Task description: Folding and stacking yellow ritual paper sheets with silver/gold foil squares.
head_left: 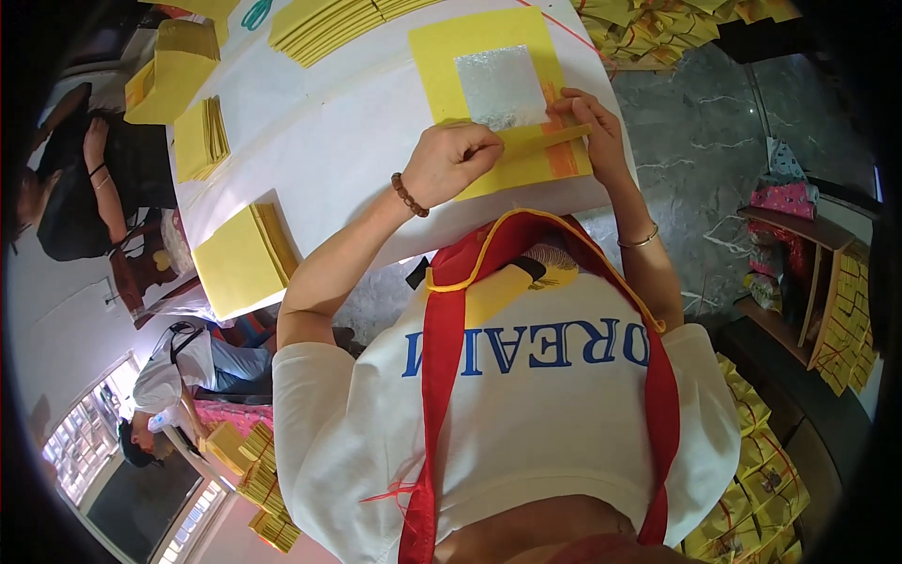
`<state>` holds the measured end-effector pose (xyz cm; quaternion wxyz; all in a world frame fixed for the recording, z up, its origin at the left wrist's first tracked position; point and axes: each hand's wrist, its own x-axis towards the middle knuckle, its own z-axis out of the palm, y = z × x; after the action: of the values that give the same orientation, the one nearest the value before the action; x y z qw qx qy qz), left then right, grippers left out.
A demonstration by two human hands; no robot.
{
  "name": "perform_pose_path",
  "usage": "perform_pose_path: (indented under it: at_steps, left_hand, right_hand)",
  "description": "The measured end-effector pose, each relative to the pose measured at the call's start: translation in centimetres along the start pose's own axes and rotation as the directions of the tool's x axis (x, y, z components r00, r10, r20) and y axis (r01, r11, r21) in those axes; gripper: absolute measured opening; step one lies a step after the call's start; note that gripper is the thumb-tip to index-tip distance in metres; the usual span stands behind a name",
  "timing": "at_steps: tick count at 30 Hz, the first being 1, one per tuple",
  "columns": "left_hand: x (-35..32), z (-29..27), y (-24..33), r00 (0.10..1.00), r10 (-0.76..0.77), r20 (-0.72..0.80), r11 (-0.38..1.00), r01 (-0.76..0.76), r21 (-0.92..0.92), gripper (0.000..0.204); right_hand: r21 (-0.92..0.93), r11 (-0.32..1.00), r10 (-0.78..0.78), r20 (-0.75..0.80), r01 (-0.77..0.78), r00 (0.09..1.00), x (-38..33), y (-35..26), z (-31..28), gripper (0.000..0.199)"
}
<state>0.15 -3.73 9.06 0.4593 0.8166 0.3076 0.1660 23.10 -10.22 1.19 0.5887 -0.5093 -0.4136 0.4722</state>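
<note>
A yellow paper sheet (434,58) lies near the table's front edge, with a silver foil square (498,85) and an orange patch (562,160) on it. Across its near part runs a raised, folded-over strip of the paper. My left hand (456,162) is closed at the left end of that fold, thumb and forefinger pinching the paper. At the right end, my right hand (597,133) grips the strip, fingers curled over it and the thumb mostly hidden.
On the white table (348,122) lie a yellow paper stack (246,258) at left, a smaller stack (202,141) beyond it and a fanned row (348,23) at the back. Tied yellow bundles (658,33) sit beyond the table. Another person (85,188) sits at the far left.
</note>
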Motion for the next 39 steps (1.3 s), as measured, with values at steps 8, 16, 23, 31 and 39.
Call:
perform_pose_path:
  at_steps: [8,16,23,31,39]
  left_hand:
    - [0.4,-0.3,-0.3,0.996,-0.088,0.018,0.994,0.089,-0.063,0.017]
    - [0.6,-1.9,-0.4,0.979,-0.149,0.138,0.958,0.178,-0.225,0.025]
    - [-0.5,-3.1,-3.5,0.923,0.379,0.067,0.658,-0.319,0.682,0.04]
    - [-3.7,-2.9,-1.1,0.882,0.46,0.099,0.628,-0.402,0.666,0.029]
    - [-2.4,-2.2,-2.8,0.965,-0.23,-0.129,0.947,0.252,0.198,0.021]
  right_hand:
    - [0.082,0.993,0.087,-0.023,-0.084,0.996,0.0,-0.4,0.1,0.028]
    - [-0.294,0.946,-0.095,0.149,0.136,0.984,-0.3,-0.7,-1.1,0.023]
    - [-0.196,0.979,-0.034,0.141,0.062,0.989,0.1,-0.8,-1.0,0.023]
    - [-0.63,0.445,-0.268,0.585,0.637,0.766,-0.3,-8.1,-0.2,0.025]
    - [-0.61,0.782,0.016,0.222,0.126,0.975,-0.5,-6.4,1.5,0.022]
